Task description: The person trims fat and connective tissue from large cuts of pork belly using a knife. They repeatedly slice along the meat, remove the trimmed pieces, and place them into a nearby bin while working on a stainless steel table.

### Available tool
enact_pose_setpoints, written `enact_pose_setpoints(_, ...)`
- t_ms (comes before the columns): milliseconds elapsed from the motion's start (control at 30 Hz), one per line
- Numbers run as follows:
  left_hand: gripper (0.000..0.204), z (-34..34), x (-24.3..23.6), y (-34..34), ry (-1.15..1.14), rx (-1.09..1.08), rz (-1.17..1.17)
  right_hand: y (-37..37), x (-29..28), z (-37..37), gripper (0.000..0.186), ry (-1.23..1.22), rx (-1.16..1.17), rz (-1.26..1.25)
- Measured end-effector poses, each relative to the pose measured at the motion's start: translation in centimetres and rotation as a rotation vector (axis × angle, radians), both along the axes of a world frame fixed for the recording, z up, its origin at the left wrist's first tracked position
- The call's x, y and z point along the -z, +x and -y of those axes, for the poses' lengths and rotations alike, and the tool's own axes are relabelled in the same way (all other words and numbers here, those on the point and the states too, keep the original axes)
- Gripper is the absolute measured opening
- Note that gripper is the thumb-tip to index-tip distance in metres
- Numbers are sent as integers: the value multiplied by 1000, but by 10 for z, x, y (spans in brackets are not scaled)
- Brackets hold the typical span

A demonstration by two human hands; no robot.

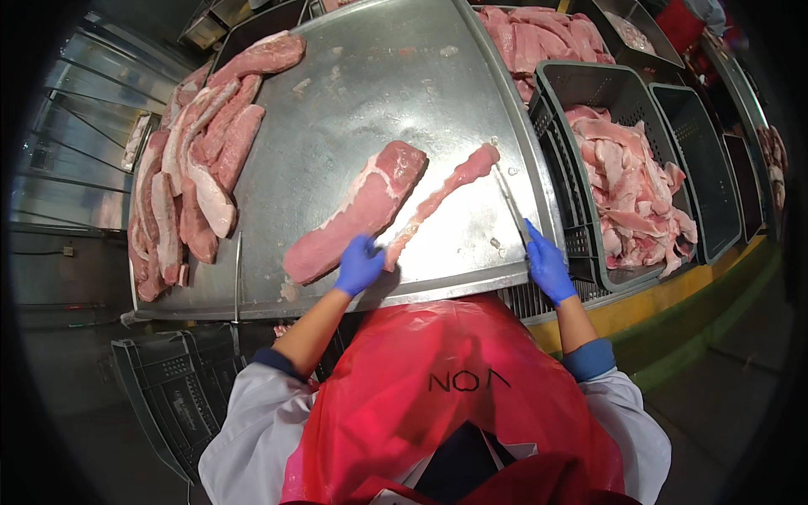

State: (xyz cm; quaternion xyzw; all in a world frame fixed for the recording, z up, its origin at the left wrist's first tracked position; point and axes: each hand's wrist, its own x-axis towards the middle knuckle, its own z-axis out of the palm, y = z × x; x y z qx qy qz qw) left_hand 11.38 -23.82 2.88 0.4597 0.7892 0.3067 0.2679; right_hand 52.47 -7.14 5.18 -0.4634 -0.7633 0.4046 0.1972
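Head view: meat piece (358, 206) on the surface (337, 109), at the left hand (360, 265).
Its long axis runs obliquely, far end rightward. Left hand is partly curled; its hold I cannot tell. Right hand (549, 268) is closed around a knife (510, 198); to its right, a crate (644, 93) contains meat trimmings (627, 181).

Two gloved hands (549, 268), one knife (510, 200); on the tabletop (362, 93), one meat slab (353, 220), one thin strip (439, 194), one slender tool (238, 278) across the near edge, at least six pieces (208, 195) along the left edge; beyond the right, at least two crates (627, 82)
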Motion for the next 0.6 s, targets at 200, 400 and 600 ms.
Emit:
enact_pose_setpoints(200, 40, -164, 15, 92, 132, 269, -517, -38, -15, -1, 51, 98, -131, 357)
enact_pose_setpoints(400, 17, -181, 45, 101, -42, 285, -646, -31, -20, 8, 53, 15, -161, 450)
enact_pose_setpoints(600, 19, -156, 17, 95, -160, 261, -756, -31, -11, 8, 55, 38, -218, 426)
